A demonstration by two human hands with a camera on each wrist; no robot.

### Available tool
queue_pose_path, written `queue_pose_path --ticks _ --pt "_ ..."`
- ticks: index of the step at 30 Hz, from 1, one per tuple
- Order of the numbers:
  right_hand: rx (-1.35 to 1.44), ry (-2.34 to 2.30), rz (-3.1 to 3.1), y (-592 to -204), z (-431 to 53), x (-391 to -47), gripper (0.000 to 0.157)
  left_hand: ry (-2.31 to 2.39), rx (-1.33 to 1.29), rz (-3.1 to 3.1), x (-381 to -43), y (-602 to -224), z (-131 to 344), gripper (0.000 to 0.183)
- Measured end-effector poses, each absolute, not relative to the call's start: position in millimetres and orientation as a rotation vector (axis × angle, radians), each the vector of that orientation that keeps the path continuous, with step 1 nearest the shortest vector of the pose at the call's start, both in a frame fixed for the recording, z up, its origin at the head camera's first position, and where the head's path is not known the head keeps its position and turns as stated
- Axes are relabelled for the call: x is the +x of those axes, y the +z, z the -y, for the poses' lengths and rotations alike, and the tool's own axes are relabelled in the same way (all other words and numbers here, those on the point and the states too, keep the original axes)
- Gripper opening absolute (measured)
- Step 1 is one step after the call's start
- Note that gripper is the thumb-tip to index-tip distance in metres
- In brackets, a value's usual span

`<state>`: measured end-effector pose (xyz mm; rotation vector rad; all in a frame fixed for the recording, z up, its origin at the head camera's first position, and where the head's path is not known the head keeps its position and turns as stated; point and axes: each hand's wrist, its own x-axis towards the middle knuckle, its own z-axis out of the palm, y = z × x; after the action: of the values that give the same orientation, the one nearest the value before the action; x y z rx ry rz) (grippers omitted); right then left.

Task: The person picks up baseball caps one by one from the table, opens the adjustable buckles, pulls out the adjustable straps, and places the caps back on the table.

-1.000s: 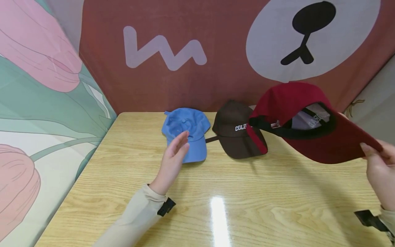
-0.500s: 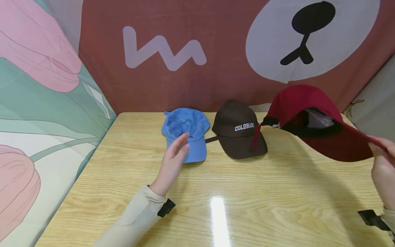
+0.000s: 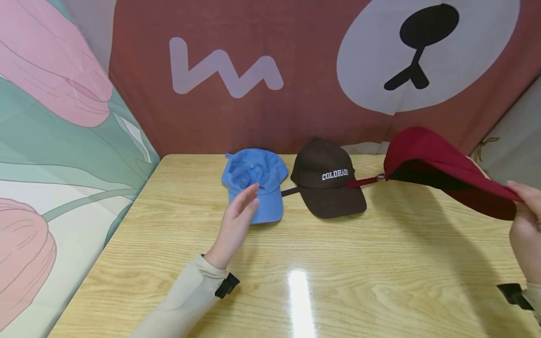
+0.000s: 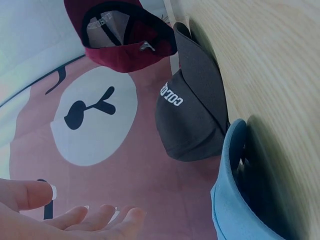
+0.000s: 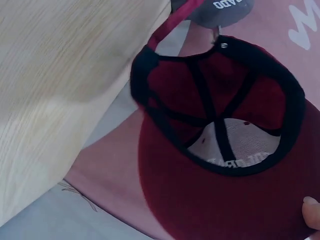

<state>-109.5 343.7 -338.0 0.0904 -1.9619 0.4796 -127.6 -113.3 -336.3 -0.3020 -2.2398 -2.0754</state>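
At the right of the head view my right hand pinches the edge of a dark red baseball cap's brim. The cap is held above the table, crown to the left, its red back strap reaching toward the brown cap. Its dark-banded inside faces the right wrist camera. A brown baseball cap lettered COLORADO sits at the back of the table. Left of it lies a blue baseball cap with a dented crown. My left hand hovers in front of the blue cap with relaxed, extended fingers, holding nothing.
The wooden table runs back to a hanging cloth with a bear-face print. A floral cloth hangs along the left side. The brown cap's loose strap lies toward the blue cap.
My right hand has moved slightly right, still pinching the brim. The red cap has shifted right, lowered and tilted, showing more of the brown cap's lettering. The left hand stays in place.
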Motion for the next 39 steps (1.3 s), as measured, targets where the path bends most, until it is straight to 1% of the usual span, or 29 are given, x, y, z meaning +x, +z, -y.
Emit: queue_pose_path --ticks 5,10,16,20,29,39 --pt "0.093 0.48 1.971 -337.9 -345.1 -111.7 0.031 -2.074 -0.307 2.245 -127.4 -336.2 113.9 0.043" --pt "0.163 0.506 2.017 -333.0 -345.0 -114.8 0.034 -2.076 -0.31 2.25 -126.6 -336.0 114.8 0.043" --pt "0.245 0.568 2.01 -332.0 -343.0 -119.8 0.032 -2.061 -0.304 2.259 -127.9 -338.1 114.7 0.043" --pt "0.218 0.593 2.042 -331.7 -339.9 -121.6 0.032 -2.041 -0.306 2.267 -128.1 -338.9 114.4 0.042" --pt "0.222 0.525 2.078 -334.9 -338.2 -127.0 0.035 -2.057 -0.299 2.268 -127.2 -338.3 113.8 0.042" --pt "0.299 0.249 2.126 -345.3 -332.7 -129.5 0.037 -2.059 -0.303 2.266 -126.7 -338.7 113.1 0.043"
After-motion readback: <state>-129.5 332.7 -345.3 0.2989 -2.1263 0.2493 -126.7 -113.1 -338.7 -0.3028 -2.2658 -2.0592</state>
